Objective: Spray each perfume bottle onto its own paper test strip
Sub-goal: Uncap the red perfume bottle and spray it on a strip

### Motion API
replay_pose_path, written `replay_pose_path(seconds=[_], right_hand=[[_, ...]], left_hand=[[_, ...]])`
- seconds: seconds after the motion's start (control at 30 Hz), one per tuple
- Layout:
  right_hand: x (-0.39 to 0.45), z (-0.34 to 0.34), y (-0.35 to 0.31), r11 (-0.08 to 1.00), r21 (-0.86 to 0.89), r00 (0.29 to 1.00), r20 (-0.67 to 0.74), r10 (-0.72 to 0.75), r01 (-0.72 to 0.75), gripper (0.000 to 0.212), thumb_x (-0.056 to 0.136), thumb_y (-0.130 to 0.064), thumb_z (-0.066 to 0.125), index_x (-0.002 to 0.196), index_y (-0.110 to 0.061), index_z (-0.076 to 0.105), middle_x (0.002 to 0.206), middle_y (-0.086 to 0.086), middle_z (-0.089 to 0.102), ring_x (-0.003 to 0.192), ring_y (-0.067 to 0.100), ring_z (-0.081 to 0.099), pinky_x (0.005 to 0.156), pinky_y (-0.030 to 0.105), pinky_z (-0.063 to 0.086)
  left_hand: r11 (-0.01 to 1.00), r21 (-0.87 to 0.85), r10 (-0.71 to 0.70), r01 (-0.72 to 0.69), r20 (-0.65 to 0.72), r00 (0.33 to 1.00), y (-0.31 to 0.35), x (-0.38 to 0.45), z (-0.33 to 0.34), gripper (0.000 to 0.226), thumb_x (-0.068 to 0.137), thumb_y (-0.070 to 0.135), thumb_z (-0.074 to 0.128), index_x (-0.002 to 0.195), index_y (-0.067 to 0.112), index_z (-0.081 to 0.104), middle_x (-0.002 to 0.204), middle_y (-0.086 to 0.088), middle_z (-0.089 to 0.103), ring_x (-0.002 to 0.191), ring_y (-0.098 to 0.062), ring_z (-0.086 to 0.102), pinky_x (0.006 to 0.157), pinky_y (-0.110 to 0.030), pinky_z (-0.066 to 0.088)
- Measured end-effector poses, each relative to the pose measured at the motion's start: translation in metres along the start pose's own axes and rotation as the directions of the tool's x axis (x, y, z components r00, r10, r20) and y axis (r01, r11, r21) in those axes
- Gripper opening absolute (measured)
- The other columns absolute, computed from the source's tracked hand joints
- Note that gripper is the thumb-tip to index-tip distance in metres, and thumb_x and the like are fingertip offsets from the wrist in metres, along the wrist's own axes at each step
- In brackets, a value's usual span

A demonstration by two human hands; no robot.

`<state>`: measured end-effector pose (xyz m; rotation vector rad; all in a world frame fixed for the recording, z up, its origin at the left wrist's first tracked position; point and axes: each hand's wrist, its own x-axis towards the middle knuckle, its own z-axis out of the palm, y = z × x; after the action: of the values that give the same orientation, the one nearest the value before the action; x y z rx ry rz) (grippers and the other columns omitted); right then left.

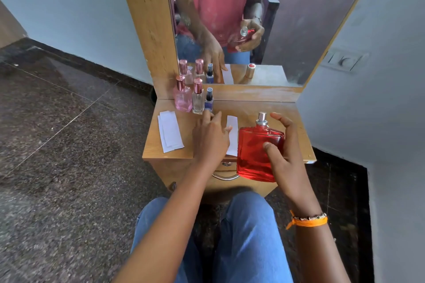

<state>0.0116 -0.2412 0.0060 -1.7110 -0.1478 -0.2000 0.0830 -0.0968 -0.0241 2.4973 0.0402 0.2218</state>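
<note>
My right hand [284,151] grips a large red perfume bottle [255,151] with a bare silver nozzle, held upright above the front right of the wooden dresser top [253,110]. Just left of the bottle lies a white paper strip [232,131], and my left hand [212,135] rests beside it with fingers spread, partly covering it. A stack of white paper strips [170,131] lies at the front left. At the back left stand a pink bottle [182,96], a clear bottle with a pink cap [198,99] and a small blue bottle [209,100].
A mirror [264,18] rises behind the dresser top and reflects the bottles, my hands and a loose gold-and-red cap. A drawer with a metal handle [225,177] sits below the front edge. My knees in blue jeans [248,225] are close to the dresser.
</note>
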Motion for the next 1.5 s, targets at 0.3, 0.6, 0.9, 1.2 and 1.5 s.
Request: replay_pose_path(seconds=[0.3,0.6,0.9,1.2,1.5], right_hand=[[-0.001,-0.007,-0.001,1.0,-0.024,1.0,0.0,-0.005,0.005,0.055,0.086,-0.01,0.044,0.135,-0.032,0.037,0.11,0.002,0.048,0.077,-0.004,0.049,0.073,0.012,0.044],[-0.002,-0.007,0.005,0.998,0.029,0.997,0.058,0.056,-0.058,0.052,0.093,-0.007,0.042,0.134,-0.039,0.038,0.11,0.01,0.05,0.08,0.0,0.055,0.071,0.016,0.05],[-0.002,-0.007,0.01,0.978,0.174,0.993,0.038,0.111,-0.116,0.049,0.084,-0.015,0.045,0.124,-0.041,0.053,0.117,0.003,0.054,0.088,-0.001,0.055,0.071,0.011,0.046],[-0.006,-0.002,0.012,0.937,0.325,0.991,-0.003,0.133,-0.125,0.052,0.077,-0.018,0.072,0.122,-0.038,0.056,0.13,0.012,0.055,0.103,0.017,0.063,0.077,0.023,0.054],[-0.008,-0.006,0.008,0.943,0.303,0.989,-0.007,0.146,-0.137,0.055,0.074,-0.018,0.073,0.122,-0.04,0.055,0.132,0.014,0.053,0.104,0.023,0.063,0.072,0.025,0.055]], left_hand=[[0.996,0.079,-0.033,0.035,-0.028,0.999,0.012,0.006,0.016,0.031,0.084,0.021,0.064,0.115,0.017,0.057,0.126,-0.007,0.049,0.114,-0.028,0.041,0.09,-0.034,0.036],[0.991,0.123,-0.083,0.052,0.265,0.961,0.014,0.023,0.007,0.045,0.088,0.011,0.056,0.131,0.017,0.042,0.14,-0.01,0.031,0.128,-0.032,0.027,0.1,-0.041,0.034],[0.99,-0.106,-0.083,0.097,0.125,0.989,0.007,0.019,0.008,0.024,0.083,0.007,0.064,0.099,0.017,0.049,0.103,0.0,0.059,0.109,-0.024,0.046,0.081,-0.032,0.043],[0.979,-0.201,-0.017,0.027,0.053,0.998,0.0,0.015,0.01,0.03,0.082,0.024,0.068,0.11,0.012,0.062,0.11,-0.007,0.062,0.105,-0.023,0.055,0.081,-0.03,0.048],[0.996,-0.085,0.017,-0.013,0.048,0.999,0.004,0.009,0.014,0.02,0.083,0.018,0.065,0.102,0.016,0.059,0.11,-0.004,0.062,0.105,-0.025,0.051,0.079,-0.031,0.042]])
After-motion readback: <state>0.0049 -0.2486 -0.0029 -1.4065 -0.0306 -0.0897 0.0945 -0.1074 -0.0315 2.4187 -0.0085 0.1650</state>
